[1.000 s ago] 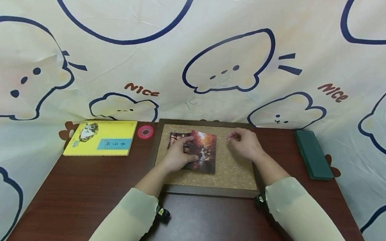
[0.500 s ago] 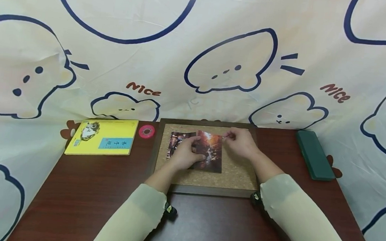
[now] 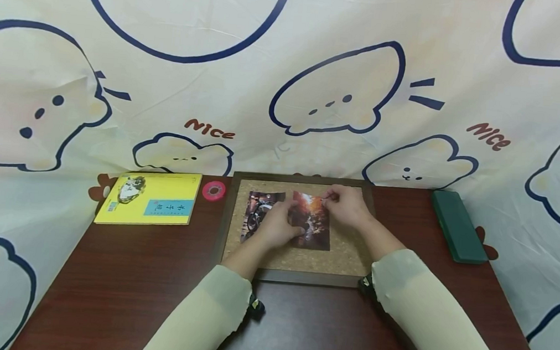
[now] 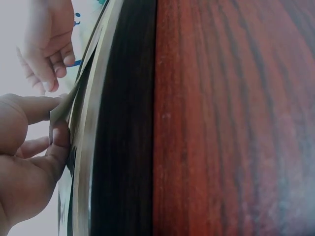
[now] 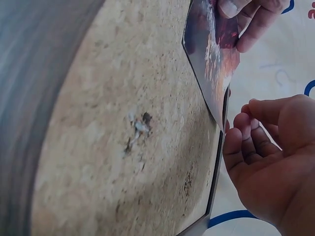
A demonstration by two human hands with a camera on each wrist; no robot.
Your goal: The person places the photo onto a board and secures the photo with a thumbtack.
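My left hand [image 3: 276, 229] pinches an orange-and-dark photo [image 3: 314, 225] by its left side, thumb in front and fingers behind in the left wrist view. The photo tilts up from the cork board [image 3: 345, 256]. Left of it on the board is a second photo [image 3: 254, 213] showing a motorcycle, partly covered by the left hand. My right hand [image 3: 349, 206] is at the upper right corner of the held photo, thumb and index finger pinched together around a tiny pin-like thing, mostly hidden by the fingertips. In the right wrist view, the held photo's corner [image 5: 221, 120] points toward these fingers.
The board has a dark wooden frame [image 3: 311, 278] and lies on a reddish-brown table [image 3: 140, 285]. On the left are a yellow book [image 3: 129, 209] and a pink ring-shaped roll [image 3: 214, 191]. A green case [image 3: 459, 229] lies at the right. Behind hangs a patterned cloth [image 3: 246, 100].
My left hand has carried the photo rightward, uncovering more of the motorcycle photo. My right hand has moved slightly left, up to the held photo's corner.
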